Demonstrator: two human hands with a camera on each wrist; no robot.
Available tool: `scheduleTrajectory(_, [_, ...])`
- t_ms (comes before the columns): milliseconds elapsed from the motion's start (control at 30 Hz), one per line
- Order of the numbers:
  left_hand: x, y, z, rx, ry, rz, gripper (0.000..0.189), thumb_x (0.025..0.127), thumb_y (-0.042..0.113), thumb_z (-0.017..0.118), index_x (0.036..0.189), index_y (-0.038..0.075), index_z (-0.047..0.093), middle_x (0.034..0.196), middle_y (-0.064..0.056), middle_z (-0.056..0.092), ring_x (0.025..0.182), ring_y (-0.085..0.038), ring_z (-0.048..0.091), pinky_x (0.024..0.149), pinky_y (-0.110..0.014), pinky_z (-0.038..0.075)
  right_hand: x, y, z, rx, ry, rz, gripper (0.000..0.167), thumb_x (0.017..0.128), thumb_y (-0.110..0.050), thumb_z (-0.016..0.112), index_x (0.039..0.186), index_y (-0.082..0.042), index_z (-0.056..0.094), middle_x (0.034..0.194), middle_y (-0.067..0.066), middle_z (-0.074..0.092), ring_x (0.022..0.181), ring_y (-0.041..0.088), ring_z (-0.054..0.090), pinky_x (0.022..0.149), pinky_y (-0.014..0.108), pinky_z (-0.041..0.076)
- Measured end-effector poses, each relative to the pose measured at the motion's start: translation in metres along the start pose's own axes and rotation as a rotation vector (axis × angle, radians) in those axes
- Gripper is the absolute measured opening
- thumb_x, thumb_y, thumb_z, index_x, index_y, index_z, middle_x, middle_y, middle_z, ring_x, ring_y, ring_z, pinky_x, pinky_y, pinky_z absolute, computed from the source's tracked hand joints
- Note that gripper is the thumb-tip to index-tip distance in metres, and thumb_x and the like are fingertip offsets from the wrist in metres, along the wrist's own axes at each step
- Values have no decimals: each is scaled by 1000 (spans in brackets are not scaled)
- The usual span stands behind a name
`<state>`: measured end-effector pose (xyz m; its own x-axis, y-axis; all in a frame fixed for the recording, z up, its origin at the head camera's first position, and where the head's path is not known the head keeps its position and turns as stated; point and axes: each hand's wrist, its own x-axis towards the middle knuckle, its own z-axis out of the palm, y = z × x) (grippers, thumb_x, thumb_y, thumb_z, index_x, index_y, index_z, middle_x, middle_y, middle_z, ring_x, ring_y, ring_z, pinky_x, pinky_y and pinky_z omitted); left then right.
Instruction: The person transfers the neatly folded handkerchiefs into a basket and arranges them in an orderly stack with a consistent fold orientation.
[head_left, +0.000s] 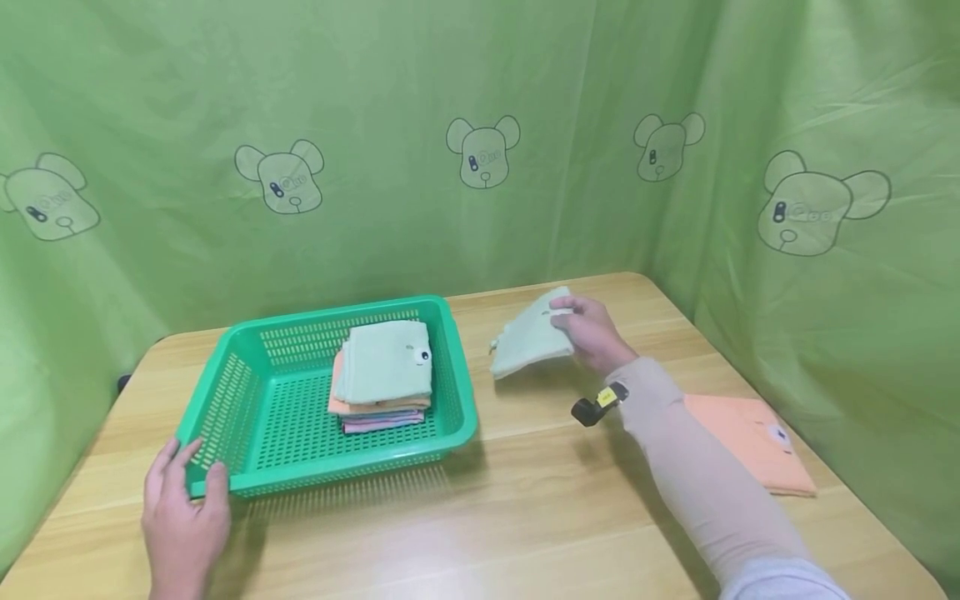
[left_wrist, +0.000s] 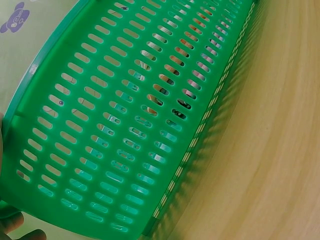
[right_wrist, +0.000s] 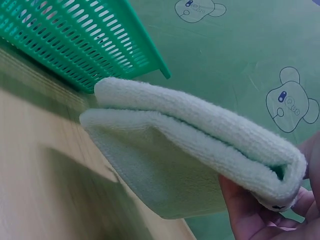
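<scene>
My right hand [head_left: 594, 335] pinches one end of a folded pale green towel [head_left: 527, 340] above the table, right of the green plastic basket [head_left: 337, 468]. In the right wrist view the towel [right_wrist: 165, 170] shows its thick folded layers, with the fingers at one end. My left hand [head_left: 183, 521] grips the basket's near left corner; in the left wrist view its fingertips [left_wrist: 14, 223] show beside the basket wall [left_wrist: 115, 120]. Inside the basket, to the right, lies a stack of folded towels, a pale green towel [head_left: 386, 362] with an eye design on top, orange and pink ones below.
A folded orange towel [head_left: 750, 442] with a face design lies at the table's right side, partly behind the right forearm. A black strap with a yellow label [head_left: 606, 397] hangs at the right wrist. Green curtains [head_left: 390, 75] with bear-head prints surround the wooden table [head_left: 480, 533].
</scene>
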<state>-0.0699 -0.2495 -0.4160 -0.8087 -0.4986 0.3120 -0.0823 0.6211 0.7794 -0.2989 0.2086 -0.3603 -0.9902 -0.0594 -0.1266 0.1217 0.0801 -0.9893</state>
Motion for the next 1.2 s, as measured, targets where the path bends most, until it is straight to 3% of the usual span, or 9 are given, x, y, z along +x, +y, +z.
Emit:
scheduleTrajectory(267, [0, -1, 0, 1, -1, 2, 46, 99, 17, 48, 140, -2, 43, 156, -18, 23, 140, -46, 20, 109, -70, 11, 1, -9, 5, -5, 13, -19, 43, 91, 3, 49, 134, 1, 45, 130, 18, 47, 98, 24, 59, 82, 30, 56])
scheduleTrajectory(700, [0, 0, 1, -2, 13, 11, 46, 98, 17, 49, 139, -3, 44, 155, -19, 25, 139, -46, 22, 109, -69, 12, 1, -25, 10, -67, 21, -98, 40, 92, 2, 51, 132, 4, 46, 129, 15, 44, 96, 19, 54, 81, 22, 52])
scheduleTrajectory(1200, [0, 0, 0, 5, 0, -11, 47, 99, 19, 48, 141, -1, 43, 156, -17, 23, 140, -45, 21, 110, -69, 13, -2, -40, 20, -8, 24, -140, 36, 93, 3, 51, 129, 6, 46, 125, 12, 45, 100, 18, 52, 88, 24, 50])
